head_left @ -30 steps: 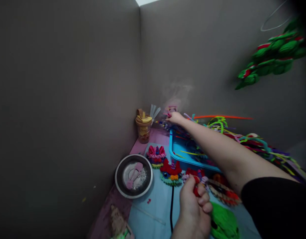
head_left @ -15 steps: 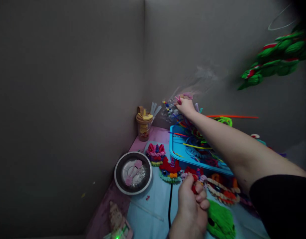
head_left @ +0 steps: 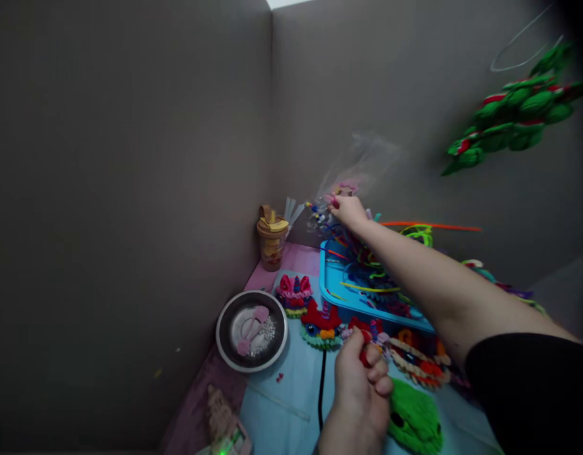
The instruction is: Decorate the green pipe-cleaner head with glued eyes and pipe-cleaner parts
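The left hand's curled fingers hold a red piece; the right hand's, bunched narrow, are at a clear bag, grip unclear. A firm left fist and light right pinch should serve best. The red piece's 1 visible end points up past the thumb; the bag's axis slants up-right from the fingers.

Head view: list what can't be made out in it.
In the head view:
Red thing in the left hand: mostly hidden by that hand.
Pink thing at the right hand: too small and blurred.
Blue tray: right end hidden behind the right forearm.
Green decoration: blurred, right end fading into the dark corner.
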Demonstrator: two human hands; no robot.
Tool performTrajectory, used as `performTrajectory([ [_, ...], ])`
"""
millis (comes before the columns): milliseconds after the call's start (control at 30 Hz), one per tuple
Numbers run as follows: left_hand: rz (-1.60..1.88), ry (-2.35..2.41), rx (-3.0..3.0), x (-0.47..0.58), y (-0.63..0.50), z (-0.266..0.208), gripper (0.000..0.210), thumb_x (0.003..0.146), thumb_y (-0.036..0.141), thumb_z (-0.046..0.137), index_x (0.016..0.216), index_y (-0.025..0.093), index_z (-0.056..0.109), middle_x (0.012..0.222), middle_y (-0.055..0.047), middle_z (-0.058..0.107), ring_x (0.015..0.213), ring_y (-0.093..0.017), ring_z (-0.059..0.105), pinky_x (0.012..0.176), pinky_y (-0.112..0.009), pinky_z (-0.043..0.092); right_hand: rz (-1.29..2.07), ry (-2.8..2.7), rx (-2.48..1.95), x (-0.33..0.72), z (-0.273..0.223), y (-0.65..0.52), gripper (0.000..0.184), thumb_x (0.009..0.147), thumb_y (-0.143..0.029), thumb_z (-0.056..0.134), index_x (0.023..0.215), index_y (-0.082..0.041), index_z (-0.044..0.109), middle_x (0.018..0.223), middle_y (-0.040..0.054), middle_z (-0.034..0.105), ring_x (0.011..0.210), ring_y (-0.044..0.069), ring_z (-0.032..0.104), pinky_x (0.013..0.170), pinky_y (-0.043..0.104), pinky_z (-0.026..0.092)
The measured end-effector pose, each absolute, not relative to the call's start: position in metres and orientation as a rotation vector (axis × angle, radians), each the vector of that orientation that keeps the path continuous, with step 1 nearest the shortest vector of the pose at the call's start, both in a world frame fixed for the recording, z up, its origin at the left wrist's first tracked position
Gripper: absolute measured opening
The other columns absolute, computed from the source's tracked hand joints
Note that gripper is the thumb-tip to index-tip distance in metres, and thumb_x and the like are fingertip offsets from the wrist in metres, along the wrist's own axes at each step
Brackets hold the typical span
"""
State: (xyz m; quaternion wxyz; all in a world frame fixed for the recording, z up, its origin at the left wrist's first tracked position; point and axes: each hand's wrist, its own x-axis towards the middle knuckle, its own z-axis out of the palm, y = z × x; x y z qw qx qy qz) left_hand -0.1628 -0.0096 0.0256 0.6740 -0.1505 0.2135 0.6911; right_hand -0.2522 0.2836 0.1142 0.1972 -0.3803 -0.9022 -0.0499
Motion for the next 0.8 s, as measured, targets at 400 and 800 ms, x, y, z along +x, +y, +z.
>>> performTrajectory([
  [400,1.471,0.464,-0.307,-0.162,-0.008,0.024,0.035,0.093,0.032,0.034,0.062,0.016,0.035,0.046,0.008,0.029,0.032,-0.001,0.02,0.032,-0.013,0.009,0.278,-2.917,-0.478,-0.238,0.121,0.222,0.062,0.077,-0.032,0.06,0.133,-0.016,0.038,0.135,0.014,0.043,0.12,0.024,0.045,0.096,0.033,0.037],
  [800,1.466,0.447,-0.206,-0.162,-0.013,0.037,0.037,0.093,0.033,0.034,0.063,0.014,0.04,0.048,0.007,0.028,0.033,-0.001,0.023,0.032,-0.012,0.011,1.384,-3.061,-0.811,-0.117,0.044,0.189,0.035,0.086,-0.041,0.045,0.09,-0.015,0.068,0.08,0.004,0.067,0.065,0.014,0.056,0.062,0.024,0.041],
])
